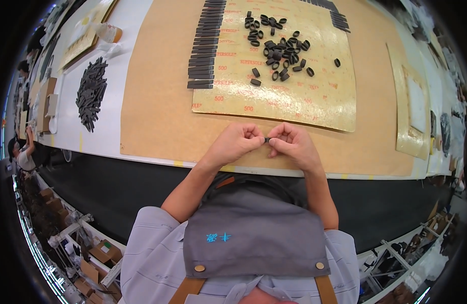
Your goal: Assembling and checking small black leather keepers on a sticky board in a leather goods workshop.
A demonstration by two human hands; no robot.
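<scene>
Both hands meet over the near part of the brown sheet, a little below the yellow board's front edge. Between their fingertips is a small black piece, mostly covered by the fingers. My left hand pinches its left end, and my right hand pinches the right end. Whether the piece is a flat strip or a closed loop cannot be made out. Beyond the hands, a loose heap of small black loops lies on the glossy yellow board. Flat black strips are lined up along that board's left edge.
A pile of black strips lies on the white table at the left. Near it stands a container with orange contents. More strips line the board's far right corner. A framed yellowish board lies at the right. Another person is at far left.
</scene>
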